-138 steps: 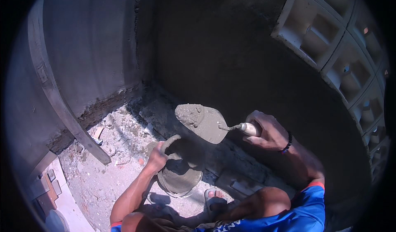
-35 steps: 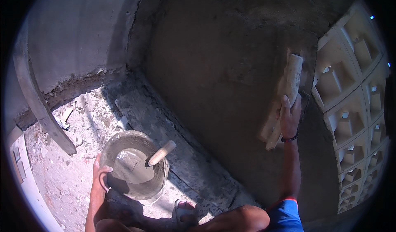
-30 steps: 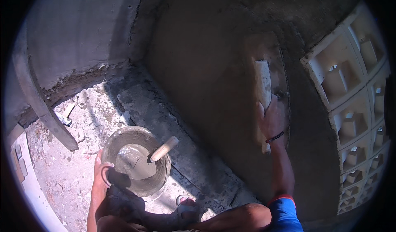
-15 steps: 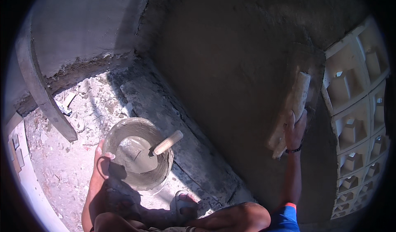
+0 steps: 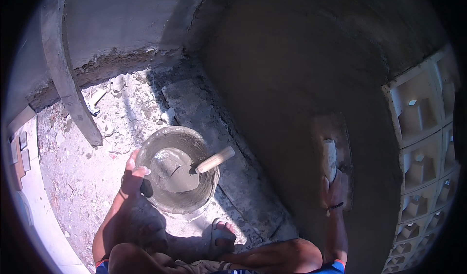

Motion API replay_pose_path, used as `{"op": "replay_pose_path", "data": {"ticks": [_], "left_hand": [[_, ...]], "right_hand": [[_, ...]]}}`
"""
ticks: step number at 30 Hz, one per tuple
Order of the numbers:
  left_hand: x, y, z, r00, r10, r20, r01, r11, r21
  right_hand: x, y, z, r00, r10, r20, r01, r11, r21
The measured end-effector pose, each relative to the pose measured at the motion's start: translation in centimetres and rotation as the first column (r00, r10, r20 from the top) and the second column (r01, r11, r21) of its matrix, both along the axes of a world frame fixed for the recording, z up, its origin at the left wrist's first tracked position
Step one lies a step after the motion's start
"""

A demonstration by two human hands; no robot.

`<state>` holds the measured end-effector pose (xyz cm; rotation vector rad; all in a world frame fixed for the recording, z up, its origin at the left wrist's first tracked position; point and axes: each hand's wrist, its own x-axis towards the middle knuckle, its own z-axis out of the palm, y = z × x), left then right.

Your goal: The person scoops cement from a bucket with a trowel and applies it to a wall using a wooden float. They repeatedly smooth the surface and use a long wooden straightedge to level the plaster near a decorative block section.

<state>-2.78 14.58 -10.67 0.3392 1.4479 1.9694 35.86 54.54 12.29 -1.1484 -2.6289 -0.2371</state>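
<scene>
My left hand grips the left rim of a mortar-caked round bucket, its thumb over the edge. Wet grey mortar lies inside. A hand trowel's wooden handle leans out over the bucket's right rim, its blade sunk in the mortar. On the right, my right hand is closed around the pale handle of a plastering trowel. That trowel's long flat plate lies against the dark, freshly plastered wall.
A pale breeze-block lattice borders the plaster on the right. At the left, a long board leans against the grey wall. Rubble litters the floor along the wall's foot. My sandalled foot is beside the bucket.
My right hand has brought the plastering trowel down the wall, turning it more upright. The view has shifted, so the bucket appears further right and higher. My left hand stays on its rim.
</scene>
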Motion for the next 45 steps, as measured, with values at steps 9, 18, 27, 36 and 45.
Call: {"op": "replay_pose_path", "data": {"ticks": [9,18,27,36,45], "left_hand": [[-0.2,-0.8,0.0,0.991,0.092,0.093,-0.090,0.996,-0.020],[-0.5,-0.7,-1.8,0.977,0.107,0.186,-0.110,0.994,0.004],[-1.0,-1.3,-0.6,0.996,0.082,0.046,-0.072,0.979,-0.192],[0.8,0.1,0.7,0.923,0.253,0.291,-0.225,0.966,-0.127],[-0.3,-0.1,-0.4,0.986,0.083,0.145,-0.084,0.996,0.000]], "right_hand": [[-15.4,1.2,5.3,0.850,0.123,-0.513,-0.342,0.869,-0.358],[-10.1,0.9,-7.4,0.999,0.045,-0.010,-0.046,0.933,-0.357],[-3.2,2.0,-3.6,0.897,0.043,-0.441,-0.195,0.932,-0.306],[-16.0,1.5,-4.9,0.996,0.053,-0.070,-0.068,0.970,-0.233],[-3.2,0.0,-7.8,0.986,0.105,-0.131,-0.135,0.959,-0.249]]}}
